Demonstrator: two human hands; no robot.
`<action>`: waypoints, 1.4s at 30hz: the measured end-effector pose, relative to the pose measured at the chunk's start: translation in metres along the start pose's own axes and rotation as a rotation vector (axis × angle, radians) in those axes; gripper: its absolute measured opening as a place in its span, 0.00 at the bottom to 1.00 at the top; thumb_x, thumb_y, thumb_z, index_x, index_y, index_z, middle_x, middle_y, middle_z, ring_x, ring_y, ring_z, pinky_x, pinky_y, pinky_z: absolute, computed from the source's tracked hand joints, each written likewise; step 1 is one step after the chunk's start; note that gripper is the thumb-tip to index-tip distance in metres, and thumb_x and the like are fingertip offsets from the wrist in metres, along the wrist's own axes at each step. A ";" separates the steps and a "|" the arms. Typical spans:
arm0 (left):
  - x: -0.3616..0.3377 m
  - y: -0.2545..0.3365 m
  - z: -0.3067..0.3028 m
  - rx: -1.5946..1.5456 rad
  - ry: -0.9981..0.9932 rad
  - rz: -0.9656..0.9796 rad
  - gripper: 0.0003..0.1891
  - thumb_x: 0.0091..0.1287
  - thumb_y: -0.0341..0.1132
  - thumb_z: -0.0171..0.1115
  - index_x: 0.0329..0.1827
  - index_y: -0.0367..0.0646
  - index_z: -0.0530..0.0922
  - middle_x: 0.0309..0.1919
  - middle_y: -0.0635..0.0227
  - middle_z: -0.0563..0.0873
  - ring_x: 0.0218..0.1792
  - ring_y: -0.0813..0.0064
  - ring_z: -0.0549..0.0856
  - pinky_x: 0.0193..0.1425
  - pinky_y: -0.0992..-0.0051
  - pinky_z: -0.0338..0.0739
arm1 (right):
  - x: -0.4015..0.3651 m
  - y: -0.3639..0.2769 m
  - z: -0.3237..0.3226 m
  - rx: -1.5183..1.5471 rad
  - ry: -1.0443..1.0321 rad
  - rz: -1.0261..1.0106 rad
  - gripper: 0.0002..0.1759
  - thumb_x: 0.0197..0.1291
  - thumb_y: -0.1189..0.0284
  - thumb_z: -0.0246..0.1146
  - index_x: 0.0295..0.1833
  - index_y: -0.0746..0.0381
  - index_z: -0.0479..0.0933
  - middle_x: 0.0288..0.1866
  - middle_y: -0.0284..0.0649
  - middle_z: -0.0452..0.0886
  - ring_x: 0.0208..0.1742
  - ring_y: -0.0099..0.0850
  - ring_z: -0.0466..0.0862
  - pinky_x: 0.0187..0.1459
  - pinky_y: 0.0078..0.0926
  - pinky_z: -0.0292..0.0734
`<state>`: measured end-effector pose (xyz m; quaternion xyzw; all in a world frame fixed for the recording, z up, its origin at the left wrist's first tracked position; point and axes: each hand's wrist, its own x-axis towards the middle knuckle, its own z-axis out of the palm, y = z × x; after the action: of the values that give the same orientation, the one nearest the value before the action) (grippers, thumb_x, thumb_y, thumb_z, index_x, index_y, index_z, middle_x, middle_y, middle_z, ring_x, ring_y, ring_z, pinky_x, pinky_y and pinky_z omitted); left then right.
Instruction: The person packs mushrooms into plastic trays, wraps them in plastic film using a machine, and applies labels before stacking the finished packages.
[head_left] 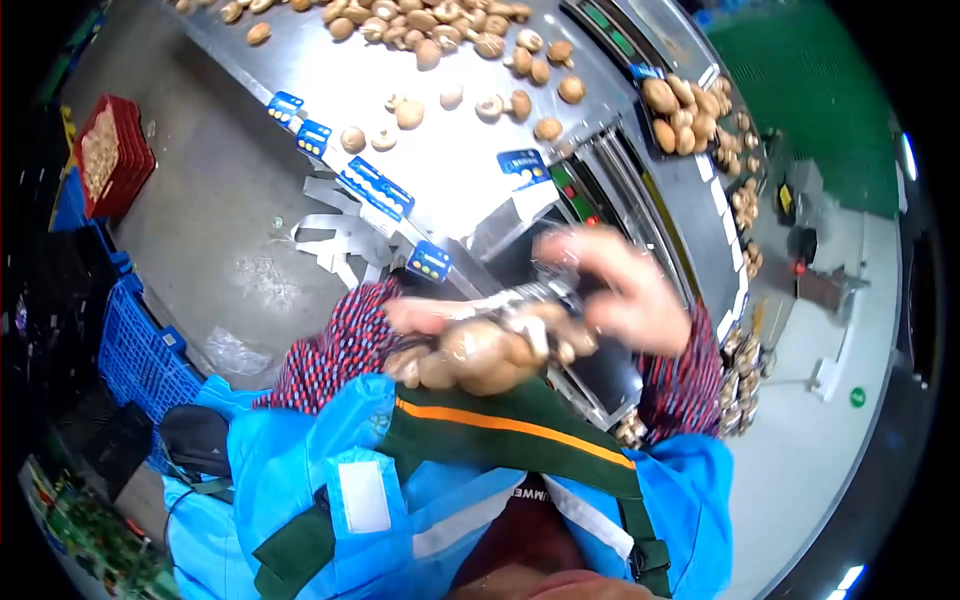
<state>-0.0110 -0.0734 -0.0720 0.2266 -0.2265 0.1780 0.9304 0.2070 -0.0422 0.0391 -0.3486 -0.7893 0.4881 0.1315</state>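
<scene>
Close to my chest is a pack of brown mushrooms [480, 355] with shiny clear film over it. My left hand [425, 315] is against the pack's far left side, its fingers partly hidden by the film and mushrooms. My right hand [625, 290] is at the upper right of the pack, blurred by motion, with thumb and fingers bent around a gap near the film's end. Whether it pinches the film is too smeared to tell. Beyond the hands, loose mushrooms [410, 113] lie on the metal table [240, 60].
Blue labels [377, 188] line the table's near edge. A wrapping machine [625, 190] stands at the right, with packed mushrooms [685, 115] beyond it. Red crates [125, 165] and a blue crate [145, 350] are on the left. Plastic strips [345, 240] hang by the table.
</scene>
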 end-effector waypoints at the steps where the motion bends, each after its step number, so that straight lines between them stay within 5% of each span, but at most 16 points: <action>1: -0.011 -0.010 -0.013 -0.074 -0.069 0.203 0.46 0.56 0.52 0.63 0.69 0.35 0.48 0.54 0.59 0.70 0.53 0.62 0.74 0.70 0.62 0.56 | 0.039 0.006 -0.012 -0.298 0.017 -0.051 0.30 0.51 0.57 0.65 0.56 0.63 0.72 0.54 0.43 0.75 0.55 0.40 0.74 0.63 0.37 0.59; 4: -0.041 -0.024 -0.018 -0.412 -0.121 0.596 0.35 0.59 0.41 0.65 0.64 0.40 0.55 0.43 0.66 0.74 0.40 0.59 0.79 0.66 0.58 0.63 | 0.124 0.077 -0.018 -1.059 -0.236 0.001 0.33 0.48 0.55 0.67 0.57 0.63 0.71 0.55 0.46 0.75 0.58 0.37 0.74 0.69 0.44 0.48; 6: -0.055 0.001 0.007 -0.637 -0.099 0.599 0.31 0.61 0.40 0.61 0.62 0.40 0.57 0.42 0.59 0.72 0.33 0.59 0.78 0.62 0.60 0.69 | 0.170 0.082 -0.008 -1.243 -0.810 0.487 0.30 0.46 0.55 0.68 0.54 0.60 0.75 0.49 0.43 0.79 0.58 0.34 0.75 0.68 0.49 0.48; 8: -0.054 0.017 0.012 -0.619 -0.159 0.686 0.35 0.61 0.44 0.62 0.65 0.38 0.55 0.47 0.54 0.69 0.31 0.63 0.78 0.60 0.62 0.72 | 0.194 0.076 -0.006 -1.228 -0.878 0.494 0.23 0.43 0.59 0.68 0.46 0.58 0.79 0.41 0.42 0.82 0.54 0.35 0.77 0.67 0.46 0.51; 12: -0.068 0.022 -0.024 -0.196 0.094 0.946 0.46 0.57 0.57 0.62 0.69 0.37 0.51 0.56 0.49 0.66 0.46 0.60 0.77 0.60 0.59 0.71 | 0.121 0.005 -0.013 -0.792 -0.335 -0.215 0.05 0.46 0.72 0.66 0.26 0.59 0.76 0.20 0.38 0.75 0.34 0.38 0.80 0.62 0.40 0.61; 18: -0.014 0.027 -0.004 -0.386 0.705 0.634 0.40 0.60 0.62 0.52 0.66 0.40 0.61 0.57 0.47 0.72 0.53 0.54 0.77 0.60 0.57 0.72 | 0.087 -0.048 -0.024 -0.212 -0.155 0.062 0.18 0.50 0.66 0.69 0.42 0.66 0.75 0.35 0.44 0.79 0.36 0.37 0.81 0.46 0.31 0.74; 20: 0.008 0.015 -0.010 -0.343 0.449 0.455 0.34 0.65 0.56 0.45 0.66 0.38 0.62 0.58 0.48 0.73 0.54 0.51 0.77 0.58 0.50 0.73 | 0.070 0.003 0.004 -0.102 0.194 0.096 0.23 0.47 0.65 0.70 0.45 0.68 0.73 0.34 0.47 0.77 0.33 0.39 0.79 0.37 0.30 0.74; 24: 0.055 -0.005 0.009 -0.395 0.634 0.339 0.36 0.66 0.58 0.40 0.67 0.37 0.59 0.57 0.47 0.73 0.50 0.47 0.79 0.53 0.48 0.75 | 0.007 0.028 0.014 -0.570 1.274 0.096 0.36 0.45 0.68 0.69 0.60 0.65 0.64 0.48 0.49 0.72 0.48 0.43 0.72 0.50 0.39 0.66; 26: 0.074 -0.018 -0.005 -0.502 0.760 0.529 0.35 0.66 0.58 0.41 0.67 0.39 0.59 0.57 0.46 0.72 0.50 0.47 0.78 0.51 0.49 0.75 | -0.014 0.011 0.041 -0.608 1.197 0.033 0.34 0.45 0.69 0.68 0.59 0.66 0.65 0.51 0.52 0.71 0.54 0.44 0.71 0.55 0.46 0.62; 28: 0.096 -0.016 -0.004 -0.370 0.701 0.340 0.36 0.63 0.61 0.43 0.67 0.43 0.59 0.57 0.47 0.73 0.52 0.45 0.76 0.52 0.46 0.73 | -0.038 -0.018 0.084 -0.682 0.632 0.117 0.30 0.44 0.66 0.67 0.55 0.63 0.70 0.52 0.47 0.72 0.59 0.41 0.71 0.61 0.52 0.55; 32: 0.147 -0.023 -0.004 -0.130 0.486 0.166 0.45 0.56 0.64 0.54 0.69 0.42 0.54 0.60 0.46 0.69 0.61 0.48 0.69 0.56 0.49 0.72 | -0.134 -0.001 0.091 -0.411 0.672 -0.505 0.20 0.47 0.62 0.65 0.47 0.55 0.75 0.51 0.38 0.76 0.62 0.32 0.70 0.62 0.56 0.54; 33: 0.158 -0.025 0.001 -0.145 0.717 0.036 0.46 0.55 0.63 0.55 0.69 0.41 0.53 0.62 0.47 0.67 0.62 0.49 0.68 0.55 0.53 0.74 | -0.161 -0.018 0.067 -0.592 0.550 -0.148 0.20 0.50 0.63 0.65 0.48 0.59 0.75 0.53 0.42 0.74 0.62 0.37 0.70 0.63 0.50 0.56; 34: 0.175 -0.029 0.013 -0.609 0.379 -0.039 0.47 0.56 0.65 0.53 0.70 0.41 0.52 0.65 0.50 0.64 0.63 0.52 0.67 0.54 0.55 0.73 | -0.183 0.016 0.077 -0.349 1.030 -0.108 0.29 0.54 0.61 0.64 0.59 0.62 0.68 0.57 0.43 0.71 0.61 0.41 0.69 0.63 0.43 0.58; 36: 0.220 -0.072 0.033 -0.125 0.496 -0.195 0.45 0.59 0.66 0.47 0.70 0.39 0.52 0.65 0.54 0.64 0.62 0.56 0.69 0.54 0.61 0.73 | -0.199 0.041 0.088 0.532 1.548 -0.103 0.40 0.56 0.60 0.63 0.69 0.62 0.54 0.61 0.42 0.67 0.60 0.42 0.69 0.62 0.38 0.62; 38: 0.253 -0.123 0.048 0.418 0.649 -0.280 0.39 0.67 0.62 0.38 0.70 0.39 0.52 0.64 0.59 0.67 0.62 0.61 0.70 0.64 0.64 0.66 | -0.231 0.046 0.107 1.557 1.265 -0.489 0.44 0.57 0.63 0.65 0.72 0.62 0.47 0.66 0.42 0.64 0.65 0.33 0.67 0.62 0.31 0.65; 42: 0.269 -0.179 -0.021 1.002 0.415 -0.433 0.40 0.67 0.65 0.34 0.73 0.43 0.50 0.66 0.60 0.65 0.67 0.61 0.64 0.72 0.62 0.48 | -0.318 0.053 0.144 1.432 1.702 -0.509 0.37 0.52 0.68 0.67 0.66 0.64 0.58 0.58 0.42 0.73 0.56 0.33 0.78 0.58 0.33 0.73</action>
<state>0.2984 -0.1506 -0.0147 0.6406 0.1236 0.1098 0.7498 0.3800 -0.3405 -0.0344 -0.2413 -0.0320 0.3908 0.8877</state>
